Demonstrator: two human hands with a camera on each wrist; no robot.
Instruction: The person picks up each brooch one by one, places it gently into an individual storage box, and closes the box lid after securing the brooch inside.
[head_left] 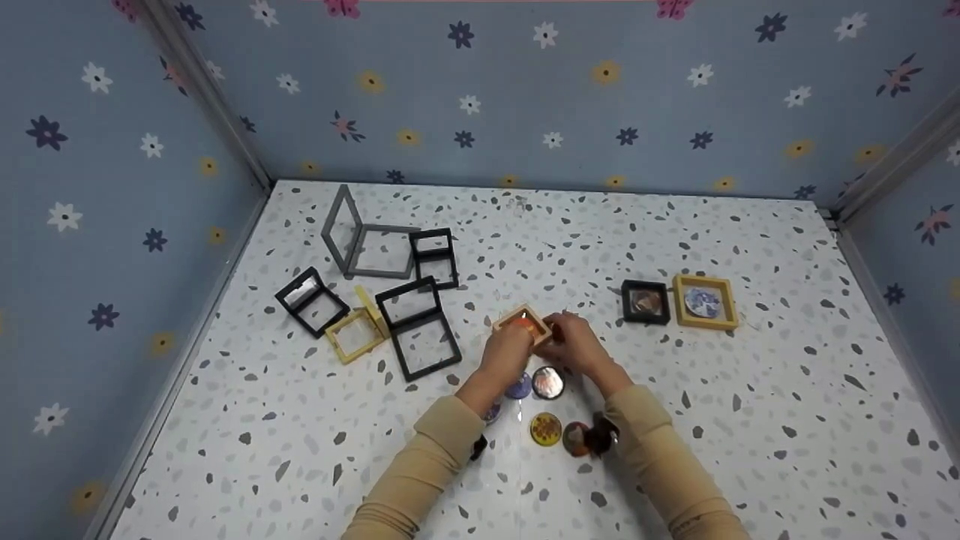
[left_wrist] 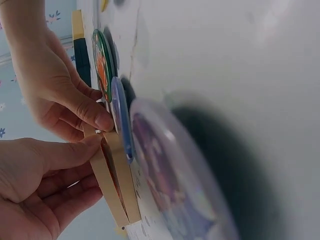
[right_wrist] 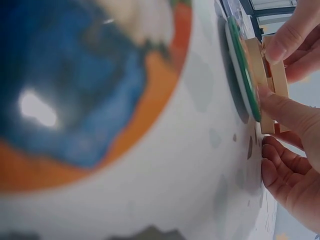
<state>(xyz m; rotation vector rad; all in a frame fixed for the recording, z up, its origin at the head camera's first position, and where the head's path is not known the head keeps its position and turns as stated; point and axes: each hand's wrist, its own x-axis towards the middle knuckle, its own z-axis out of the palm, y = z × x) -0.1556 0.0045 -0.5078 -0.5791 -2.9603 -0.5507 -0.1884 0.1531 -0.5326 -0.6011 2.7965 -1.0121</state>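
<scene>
A small tan display frame (head_left: 541, 339) with something orange inside is held between both hands, low over the table. My left hand (head_left: 506, 352) pinches one side of it, thumb on the rim. From the other side my right hand (head_left: 577, 345) grips it, its thumb (right_wrist: 282, 107) pressed to the frame's edge. A narrow gap shows between the frame's two halves (left_wrist: 112, 182) in the left wrist view. Close below lie round badges: a shiny green-rimmed one (left_wrist: 102, 65), a blue one (left_wrist: 121, 117) and a purple one (left_wrist: 165, 175).
Nearer the sleeves are a yellow sunflower badge (head_left: 546, 429) and a reddish one (head_left: 576, 439). Several unfolded frames stand at left, among them a grey one (head_left: 382, 274) and a yellow one (head_left: 349, 352). At right lie a black frame (head_left: 628, 301) and a yellow frame (head_left: 681, 301), each holding a badge.
</scene>
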